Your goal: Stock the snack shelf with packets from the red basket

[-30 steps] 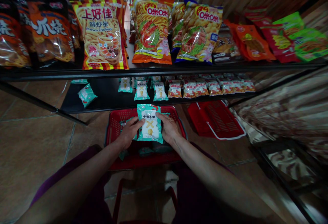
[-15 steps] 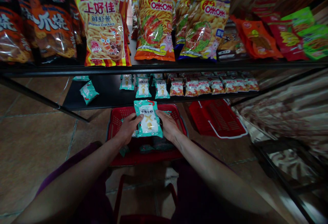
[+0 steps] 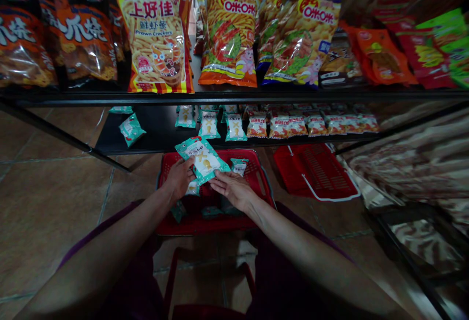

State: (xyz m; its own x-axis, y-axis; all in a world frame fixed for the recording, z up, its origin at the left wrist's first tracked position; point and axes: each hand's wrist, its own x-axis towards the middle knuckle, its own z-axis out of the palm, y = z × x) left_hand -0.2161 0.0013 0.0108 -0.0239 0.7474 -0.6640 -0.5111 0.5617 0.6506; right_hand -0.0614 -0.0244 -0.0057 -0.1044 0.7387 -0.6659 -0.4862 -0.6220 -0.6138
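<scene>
A teal and white snack bag [image 3: 205,160] is tilted between my two hands above the red shopping basket [image 3: 261,183]. My left hand [image 3: 180,177] is closed on the bag's left edge, its thumb on the front. At the lower right corner, my right hand [image 3: 231,188] pinches the bag, with the other fingers stretched out beneath it. Inside the basket lie several more teal bags, among them a small teal bag [image 3: 239,166] near its back right. The basket's bottom is partly hidden by my hands and the held bag.
Ahead, a low black shelf [image 3: 154,127] bears rows of teal bags and red-white bags [image 3: 280,125], plus a lone teal bag [image 3: 132,130] at left. Above runs an upper shelf [image 3: 227,96] with large snack bags. A second red basket [image 3: 311,171] stands on the floor at right.
The held bag has turned from upright to tilted, its top leaning left. My right hand has slid from its right side to the lower corner. The view has shifted slightly left.
</scene>
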